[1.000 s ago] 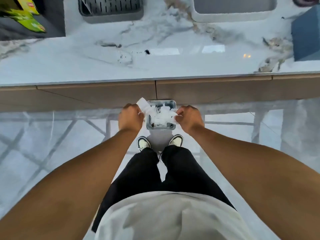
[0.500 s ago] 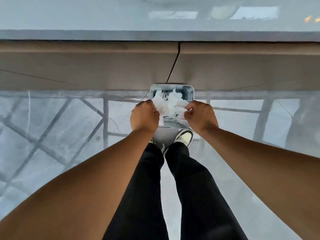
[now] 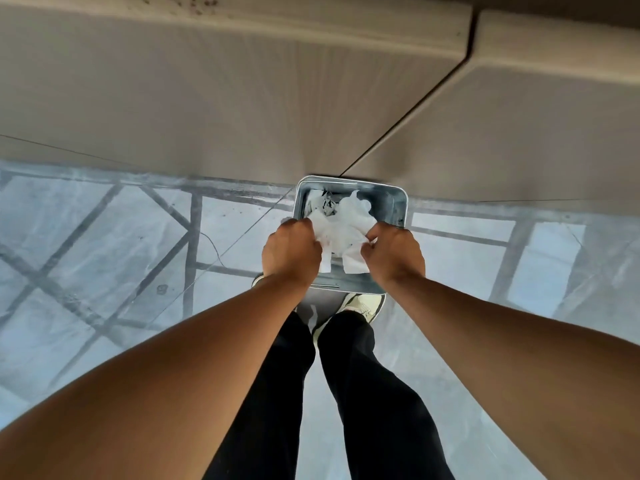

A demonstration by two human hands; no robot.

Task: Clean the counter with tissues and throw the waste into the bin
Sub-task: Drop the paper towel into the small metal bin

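A small grey metal bin (image 3: pixel 398 202) stands open on the floor against the cabinet front. Over its mouth I hold a crumpled white tissue (image 3: pixel 341 233) between both hands. My left hand (image 3: pixel 291 249) pinches its left side and my right hand (image 3: pixel 393 254) pinches its right side, both over the bin's near half. More white tissue and some dark waste lie inside the bin behind the held piece. The counter top is out of view.
Beige cabinet doors (image 3: pixel 242 98) fill the upper part, with a dark seam (image 3: pixel 408 116) between two of them. A glossy grey marble floor (image 3: pixel 104 254) spreads to both sides. My black trouser legs and pale shoes (image 3: pixel 367 303) are just below the bin.
The view has tilted down and moved closer, so the counter top has left the frame. Both hands with the tissue have stayed over the bin and sunk toward its mouth.
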